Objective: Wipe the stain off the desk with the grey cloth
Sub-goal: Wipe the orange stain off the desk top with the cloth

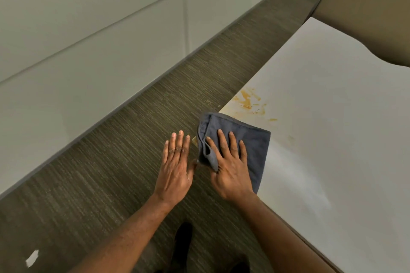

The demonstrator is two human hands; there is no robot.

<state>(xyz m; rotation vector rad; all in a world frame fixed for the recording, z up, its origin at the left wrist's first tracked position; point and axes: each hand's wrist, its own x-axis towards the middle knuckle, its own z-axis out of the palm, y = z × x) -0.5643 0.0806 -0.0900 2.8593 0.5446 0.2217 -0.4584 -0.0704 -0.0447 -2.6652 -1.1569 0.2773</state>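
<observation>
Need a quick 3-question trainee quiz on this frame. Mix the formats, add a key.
1. True or false: the grey cloth covers the whole stain.
2. The left hand is: A) gripping the cloth; B) open, holding nothing; C) pressing on the stain.
3. Fill in: the right hand presses flat on the ____.

Key: 1 false, the stain shows beyond the cloth; 2 B; 3 grey cloth.

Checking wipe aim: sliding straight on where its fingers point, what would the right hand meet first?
Probably the orange stain near the desk edge; the right hand presses the grey cloth flat.
</observation>
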